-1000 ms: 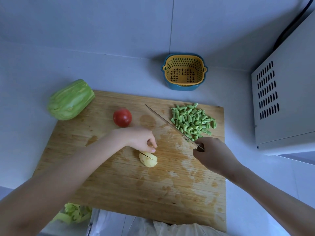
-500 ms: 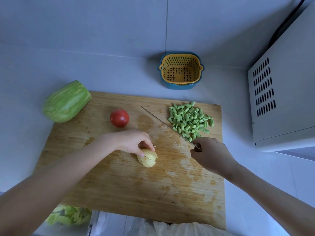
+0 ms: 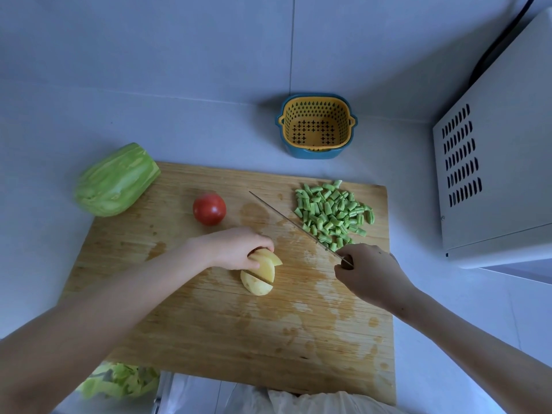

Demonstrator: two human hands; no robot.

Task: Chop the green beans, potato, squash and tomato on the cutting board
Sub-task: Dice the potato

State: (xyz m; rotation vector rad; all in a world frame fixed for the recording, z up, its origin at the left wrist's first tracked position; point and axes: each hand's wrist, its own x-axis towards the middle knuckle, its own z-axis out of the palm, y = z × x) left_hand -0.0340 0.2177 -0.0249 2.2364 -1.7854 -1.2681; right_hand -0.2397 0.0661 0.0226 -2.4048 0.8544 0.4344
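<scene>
A wooden cutting board (image 3: 209, 339) fills the middle of the head view. On it lies a cut yellow potato (image 3: 258, 279), its pieces leaning against each other. My left hand (image 3: 236, 248) holds the upper potato pieces with curled fingers. My right hand (image 3: 370, 273) grips the handle of a knife (image 3: 295, 224), whose thin blade points up-left, clear of the potato. A pile of chopped green beans (image 3: 333, 215) sits at the board's far right. A whole red tomato (image 3: 209, 209) stands behind my left hand. A peeled green squash (image 3: 115, 180) rests on the board's far left corner.
A yellow strainer in a blue bowl (image 3: 316, 127) stands against the wall behind the board. A white microwave (image 3: 495, 180) is on the right. Green peelings (image 3: 119, 380) lie at the counter's near left edge. White cloth (image 3: 298, 403) shows below the board.
My left hand has tipped the upper potato pieces up and apart from the lower half. The knife in my right hand has stayed nearly in place.
</scene>
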